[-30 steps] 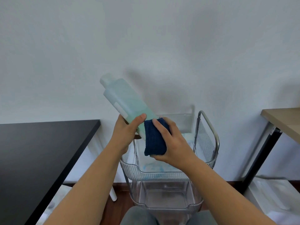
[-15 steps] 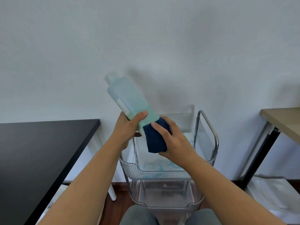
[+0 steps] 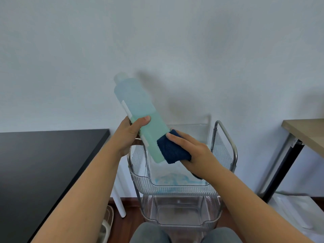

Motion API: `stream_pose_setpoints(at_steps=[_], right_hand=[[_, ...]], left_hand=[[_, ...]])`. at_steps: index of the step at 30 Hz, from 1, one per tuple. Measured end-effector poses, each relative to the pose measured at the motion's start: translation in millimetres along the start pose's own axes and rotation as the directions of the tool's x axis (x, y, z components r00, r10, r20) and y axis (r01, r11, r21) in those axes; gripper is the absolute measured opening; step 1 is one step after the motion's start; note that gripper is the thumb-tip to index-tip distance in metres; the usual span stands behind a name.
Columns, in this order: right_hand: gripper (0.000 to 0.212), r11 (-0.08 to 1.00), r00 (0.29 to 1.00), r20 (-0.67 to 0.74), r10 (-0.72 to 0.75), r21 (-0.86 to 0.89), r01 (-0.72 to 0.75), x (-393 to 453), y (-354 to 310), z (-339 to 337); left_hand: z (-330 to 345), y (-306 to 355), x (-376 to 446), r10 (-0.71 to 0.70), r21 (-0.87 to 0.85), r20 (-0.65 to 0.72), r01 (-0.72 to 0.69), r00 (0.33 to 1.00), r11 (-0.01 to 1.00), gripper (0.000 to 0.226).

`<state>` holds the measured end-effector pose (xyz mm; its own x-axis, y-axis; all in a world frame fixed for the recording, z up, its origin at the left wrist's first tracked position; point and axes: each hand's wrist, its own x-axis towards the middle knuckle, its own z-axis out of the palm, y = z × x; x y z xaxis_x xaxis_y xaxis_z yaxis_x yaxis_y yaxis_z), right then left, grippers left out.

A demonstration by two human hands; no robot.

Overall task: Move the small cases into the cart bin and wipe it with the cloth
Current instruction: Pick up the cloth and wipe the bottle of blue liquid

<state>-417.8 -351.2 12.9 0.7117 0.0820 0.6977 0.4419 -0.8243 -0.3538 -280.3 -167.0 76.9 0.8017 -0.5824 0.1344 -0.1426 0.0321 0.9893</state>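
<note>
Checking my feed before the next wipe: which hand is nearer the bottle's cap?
Left. The left hand grips the bottle around its middle, below the cap. The right hand presses the cloth against the bottle's bottom end, farthest from the cap.

The bottle [image 3: 140, 118] looks like translucent, frosted plastic with a smooth, matt skin, a pale green liquid showing through it. The cloth [image 3: 172, 149] is dark blue with a rough, nubby terry pile. The cart bin [image 3: 175, 185] is clear, glossy plastic with fine vertical ribbing on its walls; the lower bin [image 3: 180, 212] looks the same. The cart frame [image 3: 228, 137] is smooth tube with a dull shine, probably brushed metal. The black table [image 3: 43, 163] has a flat matt top. The table at right [image 3: 308, 130] shows a pale wood-grain surface.
</note>
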Motion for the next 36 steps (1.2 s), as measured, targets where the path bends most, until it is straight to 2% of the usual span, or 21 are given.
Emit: stream_pose_setpoints(at_steps=[2, 5, 8, 10, 12, 15, 18, 21, 23, 24, 26, 27, 28, 31, 33, 36], right_hand=[[0.081, 0.986, 0.996, 0.010, 0.085, 0.142, -0.086, -4, -5, 1], [0.086, 0.934, 0.982, 0.112, 0.149, 0.309, -0.177, -10, -17, 10], [0.077, 0.909, 0.970, 0.165, 0.176, 0.351, -0.225, -10, -25, 14], [0.070, 0.942, 0.972, 0.156, 0.178, 0.260, -0.215, -7, -28, 14], [0.069, 0.982, 0.979, 0.114, 0.170, 0.061, -0.177, -3, -31, 15], [0.075, 0.968, 0.978, 0.121, 0.169, -0.205, -0.141, 8, -35, 17], [0.080, 0.959, 0.967, 0.171, 0.188, -0.245, -0.143, 19, -38, 15], [0.080, 0.977, 0.964, 0.189, 0.188, -0.136, -0.164, 27, -38, 14], [0.079, 0.972, 0.954, 0.207, 0.216, 0.044, -0.229, 33, -37, 12], [0.078, 0.945, 0.948, 0.220, 0.231, 0.181, -0.272, 35, -36, 11], [0.072, 0.820, 0.939, 0.241, 0.245, 0.465, -0.334, 41, -32, 8], [0.066, 0.761, 0.936, 0.251, 0.248, 0.547, -0.349, 44, -31, 6], [0.061, 0.737, 0.933, 0.259, 0.251, 0.573, -0.358, 47, -30, 4], [0.057, 0.781, 0.933, 0.263, 0.246, 0.516, -0.351, 50, -31, -1], [0.068, 0.822, 0.932, 0.275, 0.234, 0.456, -0.341, 41, -24, -2], [0.092, 0.885, 0.924, 0.290, 0.249, 0.319, -0.339, 15, -13, 0]], left_hand=[[0, -2, -1, 0.016, -0.016, -0.016, -0.016, 1.000, 1.000, 0.048], [2, -7, -2, 0.025, -0.059, -0.053, -0.028, 0.998, 0.998, 0.052], [4, -9, -5, 0.061, -0.087, -0.059, -0.066, 0.996, 0.994, 0.051], [5, -9, -6, 0.080, -0.095, -0.057, -0.085, 0.995, 0.992, 0.053], [6, -9, -7, 0.088, -0.101, -0.056, -0.094, 0.994, 0.990, 0.053], [7, -10, -8, 0.108, -0.089, -0.046, -0.112, 0.993, 0.990, 0.055], [4, -13, -10, 0.112, -0.074, -0.018, -0.113, 0.994, 0.991, 0.061], [2, -17, -11, 0.107, -0.071, 0.029, -0.105, 0.994, 0.992, 0.064], [1, -18, -13, 0.095, -0.080, 0.079, -0.088, 0.992, 0.993, 0.066], [0, -19, -14, 0.087, -0.085, 0.111, -0.077, 0.990, 0.993, 0.068], [2, -22, -17, 0.075, -0.088, 0.173, -0.060, 0.982, 0.994, 0.079], [4, -24, -19, 0.076, -0.097, 0.193, -0.058, 0.978, 0.994, 0.082], [7, -26, -20, 0.089, -0.124, 0.199, -0.065, 0.976, 0.990, 0.082], [10, -31, -19, 0.170, -0.219, 0.170, -0.131, 0.971, 0.967, 0.064], [10, -31, -18, 0.211, -0.221, 0.148, -0.176, 0.966, 0.959, 0.060], [5, -27, -17, 0.228, -0.229, 0.103, -0.200, 0.968, 0.953, 0.070]])
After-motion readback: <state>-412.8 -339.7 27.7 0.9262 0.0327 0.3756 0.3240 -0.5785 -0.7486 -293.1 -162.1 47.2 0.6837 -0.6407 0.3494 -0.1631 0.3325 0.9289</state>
